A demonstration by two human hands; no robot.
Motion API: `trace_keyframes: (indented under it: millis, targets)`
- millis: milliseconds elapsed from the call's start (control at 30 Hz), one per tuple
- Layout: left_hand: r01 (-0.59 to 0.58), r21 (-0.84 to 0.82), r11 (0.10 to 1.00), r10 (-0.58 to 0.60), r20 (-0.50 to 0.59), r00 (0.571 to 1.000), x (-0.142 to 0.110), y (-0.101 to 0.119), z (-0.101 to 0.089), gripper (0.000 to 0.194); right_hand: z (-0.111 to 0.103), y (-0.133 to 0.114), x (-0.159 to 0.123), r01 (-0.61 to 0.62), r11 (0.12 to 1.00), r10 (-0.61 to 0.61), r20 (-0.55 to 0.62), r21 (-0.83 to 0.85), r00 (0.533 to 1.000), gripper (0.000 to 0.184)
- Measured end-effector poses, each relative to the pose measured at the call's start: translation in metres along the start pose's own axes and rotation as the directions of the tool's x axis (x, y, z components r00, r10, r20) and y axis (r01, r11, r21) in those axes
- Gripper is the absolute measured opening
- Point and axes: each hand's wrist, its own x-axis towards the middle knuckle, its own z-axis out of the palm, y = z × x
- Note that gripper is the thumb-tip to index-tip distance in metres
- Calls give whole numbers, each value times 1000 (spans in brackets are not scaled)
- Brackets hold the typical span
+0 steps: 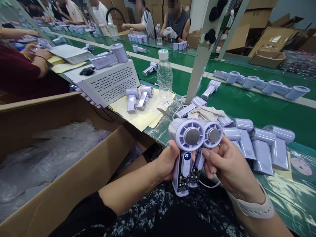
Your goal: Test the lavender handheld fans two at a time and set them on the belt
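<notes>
Side by side in front of me are two lilac handheld fans. My left hand (166,162) grips the nearer handheld fan (182,179), whose lit display reads 20 above a bare circuit board. The other handheld fan (212,135) is in my right hand (225,159), with the thumb against its handle near the button; its board shows too. Both round fan heads face me and appear to touch. A white cable (209,186) loops below my right hand. Just beyond lie several more lilac fans (264,151) and a beige cloth (206,113) on the bench.
A cardboard box (74,184) with clear plastic bags stands at left. Behind it are a slotted metal box (111,82), two fans (138,98) on yellow paper, and a plastic bottle (165,77). A metal post (201,49) rises by the green conveyor (247,105). Other people sit beyond.
</notes>
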Motion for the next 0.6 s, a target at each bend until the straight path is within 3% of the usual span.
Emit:
trace_keyframes:
  millis: [200, 400, 600]
  targets:
    - [-22, 33, 999, 23, -39, 999, -1, -2, -4, 88, 0, 3, 0, -2, 1000, 1, -7, -29, 1000, 52]
    - [-35, -43, 998, 37, 55, 998, -1, 0, -2, 85, 2, 2, -2, 1, 1000, -1, -4, -27, 1000, 51]
    - [-29, 26, 999, 29, 7, 1000, -1, -1, -6, 88, 6, 0, -3, 21, 997, -24, -29, -72, 999, 56]
